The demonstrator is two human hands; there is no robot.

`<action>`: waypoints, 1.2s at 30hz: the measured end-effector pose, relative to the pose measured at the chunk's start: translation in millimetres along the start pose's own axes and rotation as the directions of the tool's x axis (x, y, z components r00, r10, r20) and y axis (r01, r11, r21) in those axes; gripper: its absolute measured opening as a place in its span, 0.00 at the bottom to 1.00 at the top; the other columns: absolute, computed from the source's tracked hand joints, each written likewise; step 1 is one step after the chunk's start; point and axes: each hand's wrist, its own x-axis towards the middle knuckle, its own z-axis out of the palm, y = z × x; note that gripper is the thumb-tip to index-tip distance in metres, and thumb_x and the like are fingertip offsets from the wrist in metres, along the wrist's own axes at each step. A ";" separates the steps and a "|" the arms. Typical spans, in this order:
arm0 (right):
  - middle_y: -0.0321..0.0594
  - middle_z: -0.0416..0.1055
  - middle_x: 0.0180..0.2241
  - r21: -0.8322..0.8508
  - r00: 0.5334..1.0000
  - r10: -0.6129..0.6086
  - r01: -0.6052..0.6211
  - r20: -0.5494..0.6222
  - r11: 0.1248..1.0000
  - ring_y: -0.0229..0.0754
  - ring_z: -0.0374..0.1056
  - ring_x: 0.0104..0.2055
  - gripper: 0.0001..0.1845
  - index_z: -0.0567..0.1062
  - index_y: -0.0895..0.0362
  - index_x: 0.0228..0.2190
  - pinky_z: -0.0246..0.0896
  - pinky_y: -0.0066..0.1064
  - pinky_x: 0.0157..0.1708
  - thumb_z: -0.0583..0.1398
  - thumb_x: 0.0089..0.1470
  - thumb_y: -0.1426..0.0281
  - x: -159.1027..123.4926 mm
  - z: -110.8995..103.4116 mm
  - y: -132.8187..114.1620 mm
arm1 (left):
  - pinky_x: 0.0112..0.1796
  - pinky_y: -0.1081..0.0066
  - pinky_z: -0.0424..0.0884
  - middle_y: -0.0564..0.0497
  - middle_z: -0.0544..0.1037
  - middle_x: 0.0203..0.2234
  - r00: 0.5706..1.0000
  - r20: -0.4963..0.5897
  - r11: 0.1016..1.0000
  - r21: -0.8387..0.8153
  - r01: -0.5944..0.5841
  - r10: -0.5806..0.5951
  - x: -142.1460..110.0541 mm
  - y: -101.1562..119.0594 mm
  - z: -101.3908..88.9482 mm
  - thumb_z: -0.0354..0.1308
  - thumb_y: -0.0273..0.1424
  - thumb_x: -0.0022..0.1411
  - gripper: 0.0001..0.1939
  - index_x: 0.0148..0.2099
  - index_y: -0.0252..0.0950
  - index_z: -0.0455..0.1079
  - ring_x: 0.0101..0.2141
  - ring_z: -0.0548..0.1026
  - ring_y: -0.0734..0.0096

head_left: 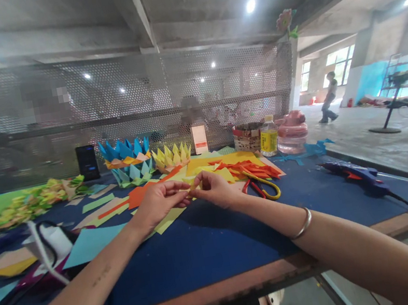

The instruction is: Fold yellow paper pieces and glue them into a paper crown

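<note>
My left hand (162, 201) and my right hand (214, 189) meet fingertip to fingertip just above the blue tabletop (222, 254). Both are closed in a pinch on what looks like a small piece of yellow paper (193, 181), mostly hidden by the fingers. Behind them lie yellow paper sheets (225, 161) and a pile of folded orange paper strips (249, 167). Scissors (264, 187) with red and yellow handles rest right of my right hand. Beyond my left hand stand a blue and orange folded-paper crown (128, 160) and a yellow one (173, 156).
A drink bottle (268, 136), a pink jug (292, 132) and a woven basket (248, 138) line the back. A blue glue gun (356, 175) with a cord lies right. Light blue paper (93, 245) and a white cable (46, 254) lie left. A person (329, 98) walks in the background.
</note>
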 end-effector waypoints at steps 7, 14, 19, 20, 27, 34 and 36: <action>0.23 0.53 0.17 0.071 0.999 0.036 -0.034 -0.022 0.997 0.29 0.47 0.19 0.17 0.64 0.56 0.29 0.41 0.24 0.19 0.65 0.40 0.63 0.3 -0.6 -5.3 | 0.34 0.67 0.75 0.51 0.80 0.24 1.000 -0.001 0.999 0.035 -0.028 0.028 -1.5 2.9 1.1 0.65 0.35 0.46 0.17 0.38 0.33 0.71 0.27 0.79 0.66; 0.23 0.53 0.16 0.128 0.999 0.043 -0.043 0.005 0.991 0.29 0.48 0.18 0.15 0.63 0.56 0.30 0.41 0.23 0.19 0.64 0.40 0.67 -1.6 1.0 -13.5 | 0.29 0.66 0.73 0.54 0.76 0.17 0.994 0.001 0.987 0.118 -0.109 0.109 -5.1 10.4 1.1 0.63 0.34 0.48 0.19 0.42 0.34 0.64 0.22 0.77 0.64; 0.25 0.55 0.17 0.104 0.999 0.036 -0.037 0.010 0.994 0.29 0.50 0.19 0.14 0.66 0.57 0.31 0.43 0.23 0.19 0.63 0.44 0.65 -2.8 0.6 -14.4 | 0.26 0.68 0.71 0.56 0.75 0.17 0.988 -0.010 0.979 0.136 -0.151 0.154 -2.7 6.5 -0.9 0.61 0.34 0.50 0.21 0.45 0.35 0.60 0.20 0.76 0.65; 0.26 0.56 0.17 0.101 0.999 0.035 -0.036 0.008 0.994 0.29 0.51 0.19 0.13 0.67 0.57 0.31 0.44 0.23 0.20 0.62 0.45 0.64 -2.7 0.2 -14.3 | 0.26 0.68 0.71 0.56 0.74 0.17 0.987 -0.011 0.978 0.137 -0.155 0.158 -1.7 4.5 -1.5 0.61 0.34 0.50 0.21 0.45 0.35 0.60 0.21 0.76 0.66; 0.28 0.60 0.20 0.115 0.999 0.011 -0.005 -0.047 0.993 0.30 0.54 0.21 0.07 0.69 0.59 0.30 0.48 0.23 0.22 0.59 0.47 0.70 0.8 -4.0 -8.7 | 0.27 0.70 0.71 0.57 0.73 0.19 0.990 0.043 0.978 0.155 -0.139 0.134 1.3 -4.3 -3.9 0.58 0.34 0.53 0.18 0.46 0.37 0.59 0.22 0.77 0.68; 0.28 0.60 0.19 0.010 1.000 -0.029 0.029 -0.012 1.000 0.30 0.54 0.21 0.07 0.71 0.59 0.31 0.49 0.23 0.22 0.60 0.45 0.72 0.0 -4.2 -9.0 | 0.27 0.69 0.72 0.55 0.75 0.21 0.993 -0.088 0.992 0.108 -0.065 0.074 -0.1 2.9 -3.2 0.62 0.37 0.51 0.23 0.46 0.35 0.60 0.23 0.77 0.67; 0.29 0.61 0.20 -0.014 0.999 -0.035 0.035 0.015 0.999 0.30 0.56 0.22 0.10 0.73 0.59 0.35 0.51 0.23 0.24 0.60 0.46 0.72 -1.5 -3.9 -12.0 | 0.28 0.70 0.72 0.54 0.76 0.23 0.991 -0.122 0.997 0.073 -0.039 0.048 -1.7 5.9 -3.0 0.63 0.38 0.51 0.23 0.46 0.35 0.61 0.25 0.77 0.68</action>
